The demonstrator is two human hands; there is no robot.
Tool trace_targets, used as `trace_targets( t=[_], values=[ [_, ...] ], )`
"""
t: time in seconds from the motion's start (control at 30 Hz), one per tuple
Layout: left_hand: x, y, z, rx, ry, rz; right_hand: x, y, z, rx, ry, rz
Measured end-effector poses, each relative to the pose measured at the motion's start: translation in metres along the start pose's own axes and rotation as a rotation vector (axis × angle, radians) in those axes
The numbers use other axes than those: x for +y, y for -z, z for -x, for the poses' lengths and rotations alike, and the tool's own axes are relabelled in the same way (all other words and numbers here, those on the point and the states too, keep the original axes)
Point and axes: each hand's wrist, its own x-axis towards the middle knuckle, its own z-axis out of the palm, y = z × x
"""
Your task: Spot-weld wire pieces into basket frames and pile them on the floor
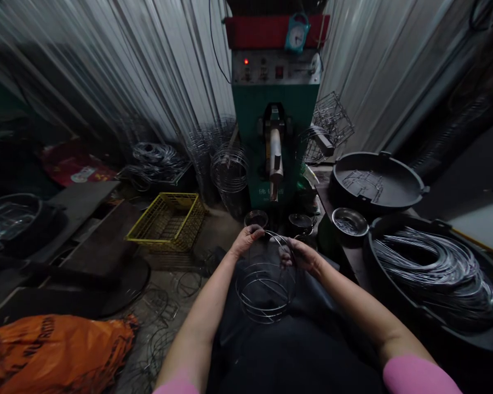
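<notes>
A round wire basket frame (266,287) made of stacked rings and thin uprights rests over my dark-trousered lap. My left hand (245,239) is closed on the top ring at its far left. On the right side of the same ring my right hand (299,255) grips the wire with curled fingers. Directly ahead stands a green welding machine (276,117) with a metal arm (275,158) pointing down toward me.
A large black pan (435,323) at right holds several loose wire rings (431,268). Another black pan (376,180) and a small steel bowl (349,221) sit behind it. A yellow crate (168,221), finished wire frames (229,169) and an orange sack (53,347) lie at left.
</notes>
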Motion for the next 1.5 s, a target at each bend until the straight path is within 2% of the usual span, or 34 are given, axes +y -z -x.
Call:
trace_targets(
  t=[0.1,0.3,0.4,0.5,0.53,0.6,0.7,0.8,0.9,0.97,1.1,1.27,1.4,1.5],
  values=[
    [-0.002,0.0,0.001,-0.001,0.01,-0.016,0.011,0.002,0.005,-0.01,-0.008,-0.035],
    [-0.006,-0.006,-0.007,-0.009,0.059,-0.077,0.021,-0.006,0.007,0.179,0.034,-0.036],
    [0.0,-0.012,0.001,0.096,0.018,-0.224,0.019,-0.003,0.008,0.307,0.014,-0.028],
    [0.011,-0.018,0.034,0.205,-0.098,-0.474,0.01,0.002,0.006,0.388,0.024,-0.088],
    [0.014,-0.02,0.048,0.17,-0.125,-0.532,0.006,0.003,0.004,0.41,0.038,-0.121],
    [0.016,-0.025,0.079,0.004,-0.152,-0.606,-0.003,0.003,-0.001,0.443,0.065,-0.19],
    [0.005,-0.032,0.115,-0.2,-0.164,-0.662,-0.008,-0.003,-0.008,0.439,0.058,-0.267],
    [-0.013,-0.034,0.133,-0.206,-0.15,-0.638,0.0,-0.012,-0.007,0.345,-0.004,-0.259],
    [-0.025,-0.034,0.14,-0.191,-0.141,-0.571,0.014,-0.018,0.0,0.22,-0.036,-0.161],
    [-0.028,-0.034,0.141,-0.192,-0.134,-0.528,0.022,-0.02,0.003,0.185,-0.034,-0.1],
    [-0.033,-0.038,0.141,-0.175,-0.093,-0.479,0.033,-0.021,0.002,0.314,0.003,-0.059],
    [-0.039,-0.042,0.144,-0.13,-0.039,-0.455,0.036,-0.022,-0.008,0.463,-0.03,0.002],
    [-0.027,-0.033,0.143,-0.136,0.017,-0.36,0.03,-0.023,-0.011,0.428,-0.072,0.006],
    [-0.008,-0.026,0.126,-0.112,0.116,-0.157,0.027,-0.024,-0.009,0.358,-0.097,-0.012]
  ],
)
